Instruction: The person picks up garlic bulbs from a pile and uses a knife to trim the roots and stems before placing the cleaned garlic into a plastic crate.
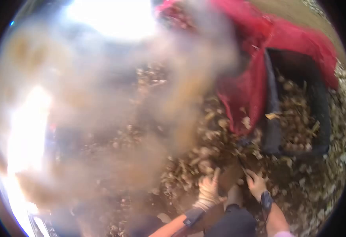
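Trouser leg (232,223), right grip (256,184) clasping slim tool (242,166) jutting forward, bulbs (206,166) beyond left grip (208,192), hold unclear.

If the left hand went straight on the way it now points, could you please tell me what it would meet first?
The left hand would probably meet the bulbs just ahead, though blur leaves depth unclear.
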`<move>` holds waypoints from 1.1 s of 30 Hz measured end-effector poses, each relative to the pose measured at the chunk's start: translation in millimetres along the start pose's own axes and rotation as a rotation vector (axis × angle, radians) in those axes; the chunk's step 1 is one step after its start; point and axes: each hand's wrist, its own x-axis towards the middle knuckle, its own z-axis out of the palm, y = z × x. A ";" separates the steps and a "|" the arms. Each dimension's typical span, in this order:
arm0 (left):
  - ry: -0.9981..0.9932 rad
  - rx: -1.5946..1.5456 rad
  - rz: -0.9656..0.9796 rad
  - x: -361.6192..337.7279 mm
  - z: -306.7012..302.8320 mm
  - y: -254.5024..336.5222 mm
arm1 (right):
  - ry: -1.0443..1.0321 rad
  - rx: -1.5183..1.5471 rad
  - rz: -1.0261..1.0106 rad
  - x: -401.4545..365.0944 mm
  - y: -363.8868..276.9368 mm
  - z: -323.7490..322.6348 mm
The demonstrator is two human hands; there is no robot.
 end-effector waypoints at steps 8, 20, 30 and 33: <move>0.186 -0.088 0.099 -5.8 0.1 -1.1 | 0.048 -0.134 -0.094 -4.0 15.0 6.9; 0.234 -0.089 0.157 4.6 9.5 -4.8 | -0.132 0.186 -0.289 -38.4 -4.0 24.9; 0.223 -0.103 0.152 10.3 -5.3 13.4 | -0.041 -0.051 -0.077 -2.2 40.6 12.4; 0.244 -0.093 0.186 9.2 -8.5 20.4 | -0.068 0.010 -0.182 -30.2 0.5 13.2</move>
